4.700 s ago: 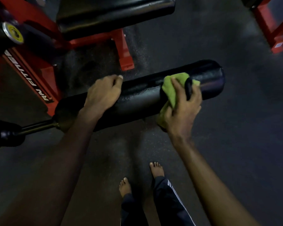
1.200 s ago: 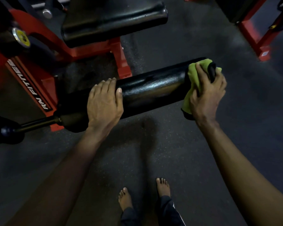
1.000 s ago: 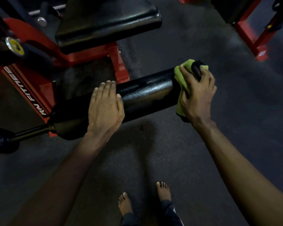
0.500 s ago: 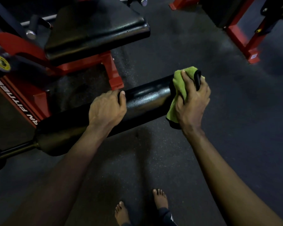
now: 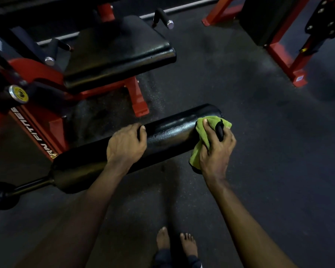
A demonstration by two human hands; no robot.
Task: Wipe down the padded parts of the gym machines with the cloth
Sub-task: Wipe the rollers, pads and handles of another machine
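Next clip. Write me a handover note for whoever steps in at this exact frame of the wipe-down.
Hands: the left hand grips the roller pad mid-length, apparently steadying it; the right hand holds the green cloth against the pad near its free end.
Done: cannot tell how much of the roller is already wiped.
To do: probably finish the roller's end, then wipe the seat pad behind it and the other machines' padding.

Dim overall, colours muted. Bright sheen runs along the top of the roller pad (image 5: 168,132) and the seat pad (image 5: 124,60) edge. Soft shadow on the floor (image 5: 278,151) beneath the roller — corners darken, frame edges bow, slight blur.
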